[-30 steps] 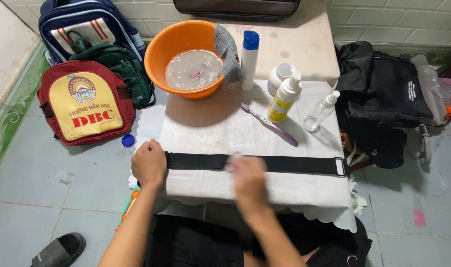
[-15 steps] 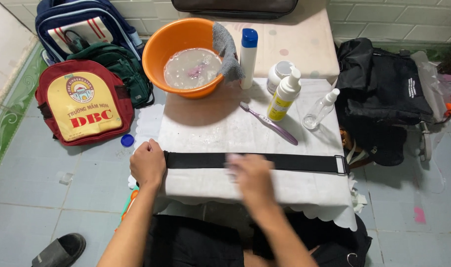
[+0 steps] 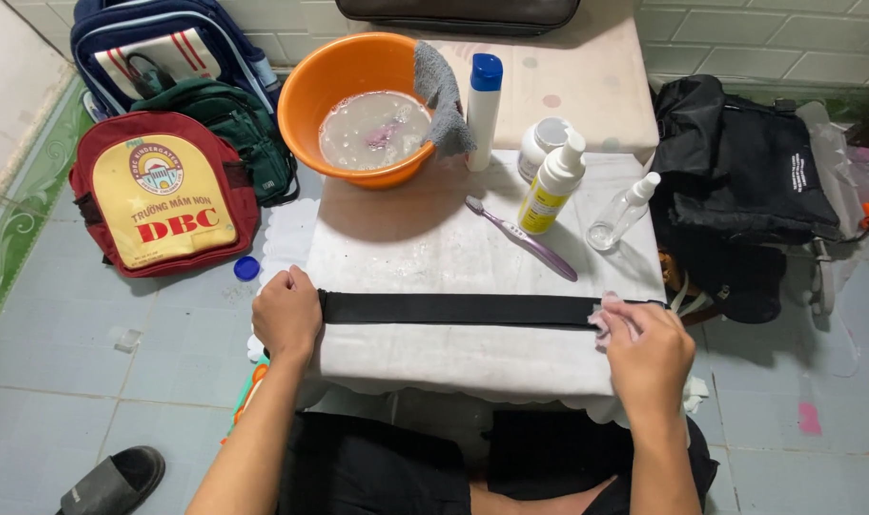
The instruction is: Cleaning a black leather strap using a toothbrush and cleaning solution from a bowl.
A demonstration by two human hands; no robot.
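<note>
A long black strap lies flat across the near part of a small table covered with a white cloth. My left hand presses down on the strap's left end. My right hand is at the strap's right end, closed on a small pinkish cloth that rests against the strap.
Behind the strap lie a purple toothbrush, a yellow pump bottle, a clear spray bottle, a white jar, a blue-capped white bottle and an orange basin of soapy water with a grey rag. Backpacks stand left, a black bag right.
My right hand has slid with the cloth along the strap from its middle to its right end. The left hand has stayed on the left end.
</note>
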